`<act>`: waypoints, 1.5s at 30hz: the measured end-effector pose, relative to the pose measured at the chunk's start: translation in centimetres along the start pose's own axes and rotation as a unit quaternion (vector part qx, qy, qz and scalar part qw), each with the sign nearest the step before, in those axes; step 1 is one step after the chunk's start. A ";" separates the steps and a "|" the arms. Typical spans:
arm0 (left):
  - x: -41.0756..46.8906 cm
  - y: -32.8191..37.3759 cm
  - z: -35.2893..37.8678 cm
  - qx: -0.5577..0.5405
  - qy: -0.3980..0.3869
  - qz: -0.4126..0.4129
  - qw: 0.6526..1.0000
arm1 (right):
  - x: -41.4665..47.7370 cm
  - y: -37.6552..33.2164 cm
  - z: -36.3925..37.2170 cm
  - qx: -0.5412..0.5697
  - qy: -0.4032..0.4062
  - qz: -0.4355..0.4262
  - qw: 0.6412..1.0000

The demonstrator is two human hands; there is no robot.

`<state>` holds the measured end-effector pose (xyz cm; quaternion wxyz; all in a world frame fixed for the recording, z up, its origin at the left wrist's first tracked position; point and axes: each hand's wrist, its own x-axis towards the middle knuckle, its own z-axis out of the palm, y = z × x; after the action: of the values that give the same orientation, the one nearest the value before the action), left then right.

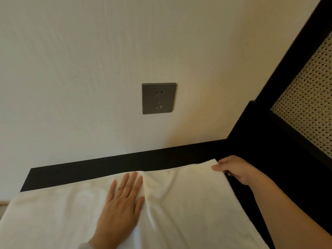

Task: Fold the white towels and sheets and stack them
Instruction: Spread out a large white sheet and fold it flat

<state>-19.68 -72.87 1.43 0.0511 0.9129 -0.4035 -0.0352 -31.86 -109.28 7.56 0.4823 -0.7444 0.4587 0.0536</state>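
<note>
Head view showed the white towel spread on the dark tabletop, its far edge running left to right. The left hand lay flat and straight-fingered on its middle, and the right hand pinched the far right corner. The pinned middle lay left of that corner, so the fold probably ran leftward.

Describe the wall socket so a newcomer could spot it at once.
Start at the pale wall behind the dark surface where the white towel lies. Above that surface's far edge sits the socket. It is the only dark grey square plate on that wall.
</note>
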 end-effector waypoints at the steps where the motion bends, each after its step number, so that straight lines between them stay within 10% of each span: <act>1: 0.0 0.0 0.0 0.002 -0.003 0.001 1.000 | 0.6 -0.3 0.0 0.006 0.037 -0.014 0.999; 6: 0.7 0.3 -0.4 -0.004 -0.013 -0.010 1.000 | 3.8 -1.5 -1.2 -0.019 0.198 -0.038 0.979; 12: 1.8 -0.1 -0.3 -0.021 -0.048 -0.011 0.999 | 3.1 -1.5 -1.8 -0.041 0.056 -0.029 0.997; 21: 7.2 -1.2 -2.5 -0.074 0.024 0.021 0.997 | 1.1 -0.6 -1.0 0.032 0.069 -0.121 0.990; 34: 10.3 -2.3 -5.8 -0.108 -0.178 0.006 0.978 | 1.7 -0.1 0.5 0.179 0.000 -0.037 0.983; 45: 10.4 -2.2 -7.0 -0.230 -0.148 0.033 0.961 | 1.2 -1.0 -1.4 0.252 -0.031 -0.070 0.965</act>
<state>-10.33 -78.59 7.88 0.2007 0.8472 -0.4177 -0.2597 -30.93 -111.04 8.36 0.6710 -0.6271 0.3885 -0.0747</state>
